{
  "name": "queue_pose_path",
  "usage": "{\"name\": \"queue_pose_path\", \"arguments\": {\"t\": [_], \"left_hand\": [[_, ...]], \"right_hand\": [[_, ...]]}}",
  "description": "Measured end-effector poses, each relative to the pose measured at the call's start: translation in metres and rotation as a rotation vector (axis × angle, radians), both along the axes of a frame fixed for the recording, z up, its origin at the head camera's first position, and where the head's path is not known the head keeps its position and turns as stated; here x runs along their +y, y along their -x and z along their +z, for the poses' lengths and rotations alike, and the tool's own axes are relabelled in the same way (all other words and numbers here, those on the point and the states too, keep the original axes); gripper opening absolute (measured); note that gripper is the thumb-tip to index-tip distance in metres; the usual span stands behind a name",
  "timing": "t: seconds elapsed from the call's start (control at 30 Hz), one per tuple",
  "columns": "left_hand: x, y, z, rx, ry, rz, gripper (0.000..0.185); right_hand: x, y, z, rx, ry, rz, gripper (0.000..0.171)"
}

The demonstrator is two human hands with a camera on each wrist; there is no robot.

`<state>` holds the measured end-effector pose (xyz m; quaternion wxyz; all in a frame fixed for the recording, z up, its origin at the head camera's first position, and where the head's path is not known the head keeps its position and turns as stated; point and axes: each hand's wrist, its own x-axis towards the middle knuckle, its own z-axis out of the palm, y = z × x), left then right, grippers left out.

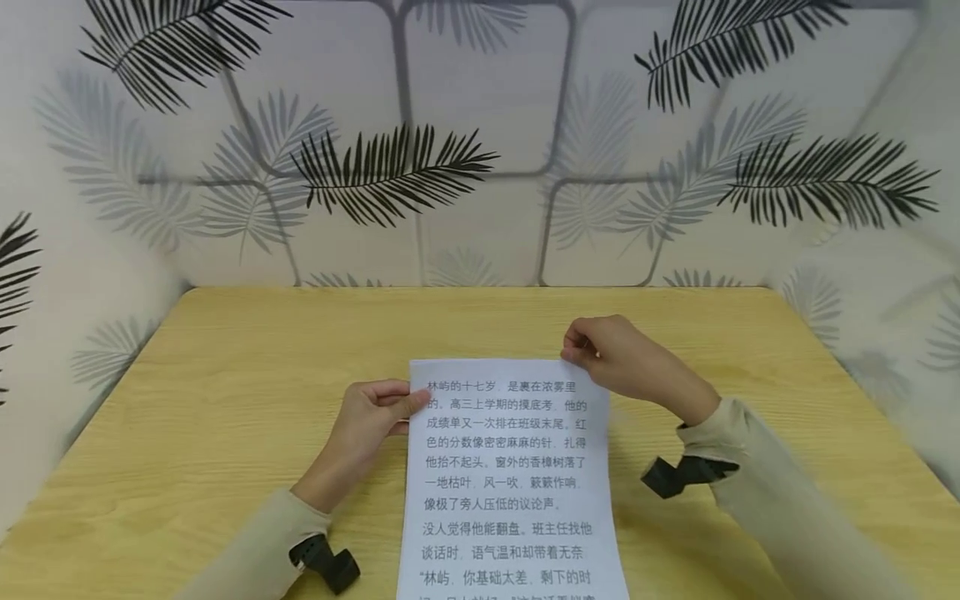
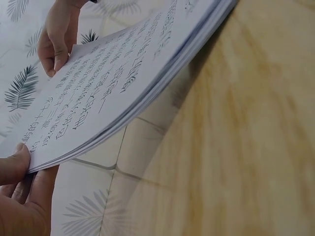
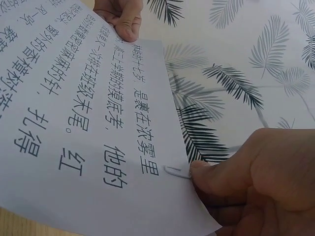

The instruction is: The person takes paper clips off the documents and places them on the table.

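A stack of printed paper sheets (image 1: 510,475) with lines of Chinese text is raised at its top end, its layered side edge showing in the left wrist view. My left hand (image 1: 367,425) grips the stack at its left edge near the top corner, thumb (image 2: 17,164) over the text and fingers underneath. At the top edge, toward the right corner, my right hand (image 1: 615,358) pinches a small paper clip (image 3: 176,172). The looped end of the clip lies over the top sheet beside the last character of the first line; its other end is hidden by the thumb (image 3: 209,177).
A light wood-grain table (image 1: 262,375) lies under the stack. Behind it hangs a pale wall covering (image 1: 480,100) printed with dark and grey leaves. Each wrist wears a black strap with a small camera (image 1: 341,571) over a beige sleeve (image 1: 795,500).
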<state>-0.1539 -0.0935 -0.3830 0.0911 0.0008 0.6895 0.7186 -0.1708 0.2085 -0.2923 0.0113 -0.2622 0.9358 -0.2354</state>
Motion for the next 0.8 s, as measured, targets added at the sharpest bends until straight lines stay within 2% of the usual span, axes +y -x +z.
{"name": "queue_pose_path", "arguments": {"t": [0.07, 0.3, 0.5, 0.6, 0.8], "left_hand": [[-0.006, -0.003, 0.001, 0.001, 0.014, 0.027, 0.022], [-0.002, -0.003, 0.002, -0.001, -0.010, 0.022, 0.021], [0.001, -0.002, -0.001, 0.005, -0.037, 0.010, 0.022], [0.000, -0.002, -0.001, 0.003, -0.055, 0.002, 0.022], [-0.004, -0.003, 0.000, 0.015, -0.062, -0.001, 0.021]], "right_hand": [[-0.008, 0.003, 0.001, 0.004, -0.011, -0.001, 0.010], [-0.012, -0.004, 0.001, 0.012, -0.101, -0.101, 0.010], [-0.018, -0.012, -0.006, 0.105, -0.183, -0.197, 0.006], [-0.021, -0.014, -0.011, 0.140, -0.153, -0.223, 0.009], [-0.028, -0.012, -0.019, 0.161, -0.011, -0.225, 0.023]]}}
